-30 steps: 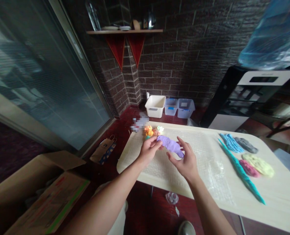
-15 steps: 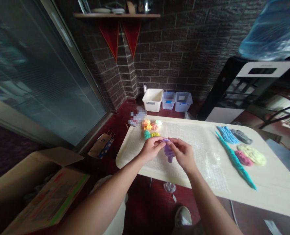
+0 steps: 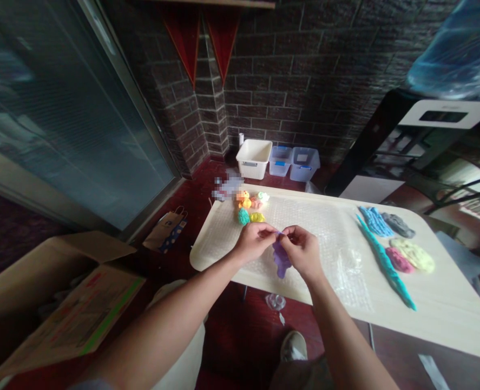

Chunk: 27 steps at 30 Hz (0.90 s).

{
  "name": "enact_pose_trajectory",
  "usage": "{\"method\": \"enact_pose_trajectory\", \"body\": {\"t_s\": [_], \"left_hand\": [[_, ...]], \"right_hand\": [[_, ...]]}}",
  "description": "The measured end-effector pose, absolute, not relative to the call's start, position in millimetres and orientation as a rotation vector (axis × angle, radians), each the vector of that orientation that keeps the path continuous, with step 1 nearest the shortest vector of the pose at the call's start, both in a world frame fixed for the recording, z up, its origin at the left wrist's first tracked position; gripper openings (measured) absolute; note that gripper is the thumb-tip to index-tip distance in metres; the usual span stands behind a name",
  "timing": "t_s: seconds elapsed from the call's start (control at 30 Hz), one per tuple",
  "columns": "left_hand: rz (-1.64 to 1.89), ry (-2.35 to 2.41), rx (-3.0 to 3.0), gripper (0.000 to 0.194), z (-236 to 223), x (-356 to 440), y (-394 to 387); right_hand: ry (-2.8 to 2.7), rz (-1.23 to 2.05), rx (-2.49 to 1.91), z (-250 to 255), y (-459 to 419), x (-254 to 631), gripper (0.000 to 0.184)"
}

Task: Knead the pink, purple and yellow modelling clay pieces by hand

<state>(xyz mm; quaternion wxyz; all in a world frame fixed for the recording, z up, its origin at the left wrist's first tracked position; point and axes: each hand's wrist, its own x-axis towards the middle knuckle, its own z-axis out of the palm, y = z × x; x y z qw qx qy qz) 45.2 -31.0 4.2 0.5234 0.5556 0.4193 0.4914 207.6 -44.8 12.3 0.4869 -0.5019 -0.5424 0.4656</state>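
A limp, stretchy piece of purple modelling clay (image 3: 281,261) hangs between my hands, above the bubble wrap (image 3: 240,252) on the table. My left hand (image 3: 255,241) pinches its upper edge from the left. From the other side, my right hand (image 3: 304,252) grips the same top edge, fingertips almost meeting the left ones. Just past my left hand lie a teal lump (image 3: 243,216), a yellow lump (image 3: 257,217) and an orange lump (image 3: 244,201), with a white-and-green piece (image 3: 263,196) behind.
On the right of the pale table (image 3: 446,319) lie a long teal roll (image 3: 388,265) and blue (image 3: 375,221), grey (image 3: 399,225), pink (image 3: 399,260) and pale yellow lumps (image 3: 418,255). An open cardboard box (image 3: 81,311) stands at left. Bins (image 3: 254,162) sit by the wall.
The view has tilted slightly downward. My fingertips have shifted along the purple clay's top edge, and the clay now hangs a little lower and more spread out. Both hands keep hold.
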Motion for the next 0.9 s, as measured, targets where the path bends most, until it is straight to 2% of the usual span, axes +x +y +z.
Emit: {"method": "enact_pose_trajectory", "body": {"t_s": [0.23, 0.47, 0.67, 0.9], "left_hand": [[1.182, 1.003, 1.255, 0.028, 10.1, 47.0, -31.1], [1.211, 1.026, 1.215, 0.02, 13.3, 47.7, -32.9], [1.232, 0.962, 1.152, 0.031, 17.3, 49.2, -33.7], [1.271, 0.959, 1.154, 0.031, 15.0, 47.1, -33.9]], "right_hand": [[-1.346, 1.096, -1.166, 15.5, -44.2, 211.2, 0.034], [-1.334, 1.056, -1.157, 13.0, -45.6, 209.3, 0.031], [-1.303, 1.044, -1.102, 19.2, -45.9, 211.9, 0.032], [-1.344, 1.056, -1.064, 16.4, -45.8, 213.7, 0.034]]}}
